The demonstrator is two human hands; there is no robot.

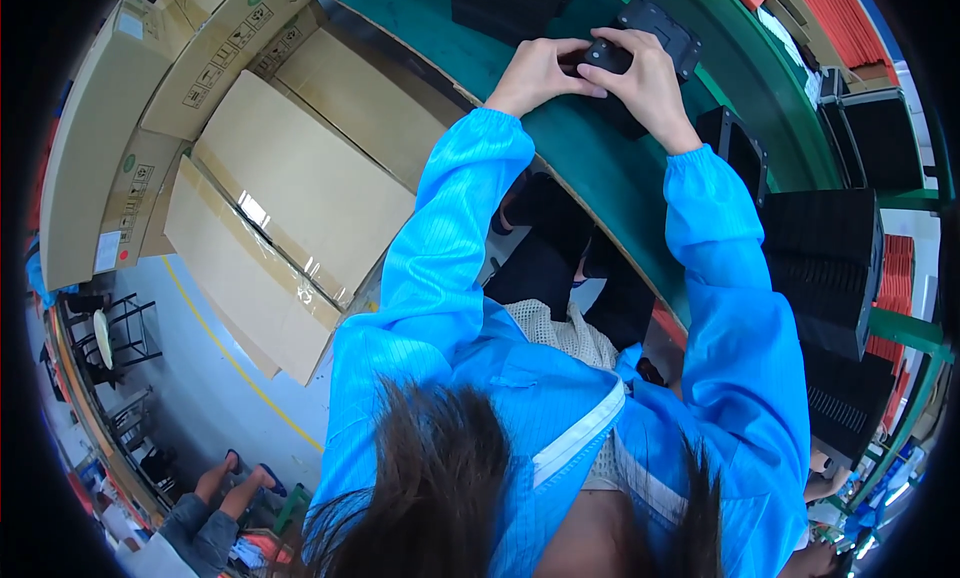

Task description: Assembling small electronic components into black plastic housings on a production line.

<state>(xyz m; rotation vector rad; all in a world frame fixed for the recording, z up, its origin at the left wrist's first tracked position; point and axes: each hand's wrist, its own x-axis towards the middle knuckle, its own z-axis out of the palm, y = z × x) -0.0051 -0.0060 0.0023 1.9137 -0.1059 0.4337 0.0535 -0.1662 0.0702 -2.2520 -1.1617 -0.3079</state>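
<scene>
Above the green work surface point(610, 173), my left hand point(538, 76) and my right hand point(645, 86) meet at a small black block-shaped part point(603, 54). Fingers and thumbs of both hands close round it from either side, and they cover much of it. Below the hands a dark shape shows, partly hidden by my right hand. Just beyond my right hand lies a black housing point(655, 23) with a raised rim and corner fittings. A black frame-like part point(735, 143) stands to the right of my right wrist.
Large cardboard boxes point(310, 168) stand left of the bench. Black ribbed cases point(820, 268) are stacked at the right, and a black block point(505, 3) sits at the far edge. Red sheets point(835, 18) are piled farther off. Another person's legs point(225, 488) show at lower left.
</scene>
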